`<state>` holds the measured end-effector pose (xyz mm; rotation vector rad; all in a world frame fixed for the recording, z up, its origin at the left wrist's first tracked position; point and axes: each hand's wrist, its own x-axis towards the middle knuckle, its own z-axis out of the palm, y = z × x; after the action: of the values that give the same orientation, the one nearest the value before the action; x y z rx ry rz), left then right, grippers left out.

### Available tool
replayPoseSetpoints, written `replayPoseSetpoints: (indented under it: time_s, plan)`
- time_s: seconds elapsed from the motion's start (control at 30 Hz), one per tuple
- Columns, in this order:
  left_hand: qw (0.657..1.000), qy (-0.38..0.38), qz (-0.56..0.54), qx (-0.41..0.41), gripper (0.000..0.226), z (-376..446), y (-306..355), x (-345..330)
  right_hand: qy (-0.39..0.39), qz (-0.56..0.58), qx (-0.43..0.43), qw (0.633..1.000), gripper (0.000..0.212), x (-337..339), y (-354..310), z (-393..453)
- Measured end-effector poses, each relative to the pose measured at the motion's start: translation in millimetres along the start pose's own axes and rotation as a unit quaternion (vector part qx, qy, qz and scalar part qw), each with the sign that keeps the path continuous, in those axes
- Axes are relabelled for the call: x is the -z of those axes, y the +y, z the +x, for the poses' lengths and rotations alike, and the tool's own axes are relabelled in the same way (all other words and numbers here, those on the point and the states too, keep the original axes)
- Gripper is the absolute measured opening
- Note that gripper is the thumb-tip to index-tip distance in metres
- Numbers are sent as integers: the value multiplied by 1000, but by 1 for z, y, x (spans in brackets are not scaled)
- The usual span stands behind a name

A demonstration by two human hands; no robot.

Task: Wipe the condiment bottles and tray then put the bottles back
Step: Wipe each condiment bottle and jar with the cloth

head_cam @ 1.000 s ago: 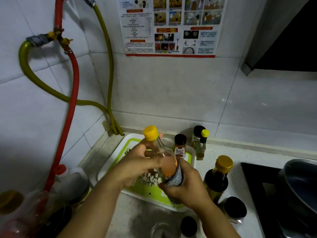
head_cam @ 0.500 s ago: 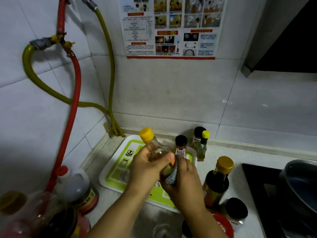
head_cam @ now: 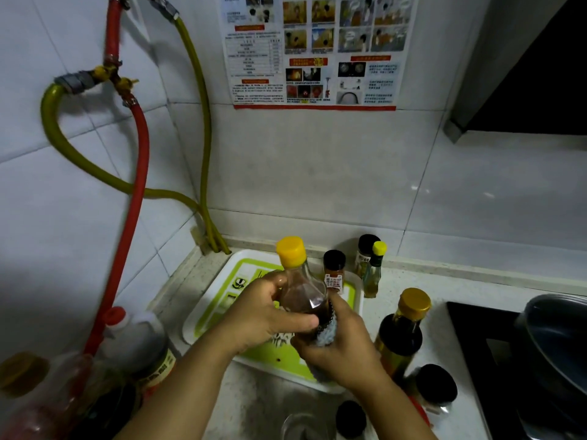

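Both hands grip one clear bottle (head_cam: 301,296) of dark liquid with a yellow cap: left hand (head_cam: 266,315) fingers wrapped round it, right hand (head_cam: 343,347) pressing a cloth (head_cam: 327,331) against it.

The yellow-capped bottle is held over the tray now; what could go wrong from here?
1. The yellow-capped bottle is held in the air by the left hand while the right hand rubs it with a cloth; it might slip and fall on the tray.
2. The right arm is close to the dark bottle and could knock it over.
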<state>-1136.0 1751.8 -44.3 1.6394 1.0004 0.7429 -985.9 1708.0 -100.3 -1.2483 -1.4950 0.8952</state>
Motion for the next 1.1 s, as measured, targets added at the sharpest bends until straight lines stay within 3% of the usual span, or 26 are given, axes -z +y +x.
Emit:
replayPoseSetpoints:
  time_s: [0.17, 0.23, 0.3, 0.37, 0.47, 0.53, 0.6, 0.77, 0.93, 1.1]
  plan:
    - [991, 133, -15, -4, 41, 2, -4, -23, 111, -130, 0, 985, 50, -13, 5, 0]
    - [977, 210, -24, 19, 44, 0, -7, -37, 140, -163, 0, 977, 53, -19, 6, -1]
    - [970, 241, 14, 21, 54, -2, -10, -43, 135, -133, -10, 982, 54, -19, 6, -3]
    - [979, 198, 41, 26, 61, -1, -10, -36, 94, -27, -26, 995, 55, -11, 5, -5]
    - [999, 22, -20, 39, 66, 4, -7, -12, 6, 128, -35, 991, 52, 5, 2, -7]
    - [992, -70, -89, 46, 64, 5, -6, -3, -45, 168, -31, 984, 51, 8, -1, -7]
    - [987, -92, -128, 36, 56, 4, -6, -6, -62, 179, -29, 981, 54, 7, -3, -6]
    - [992, 61, -108, -17, 52, 5, -9, -28, -34, 175, -29, 984, 53, 0, -4, -4]
    - [974, 195, -112, -10, 41, 8, -13, -51, 71, 80, -4, 994, 48, -11, -10, -7]
    - [965, 231, -118, 28, 26, 8, -16, -47, 16, 55, -9, 998, 44, 1, -7, -12]
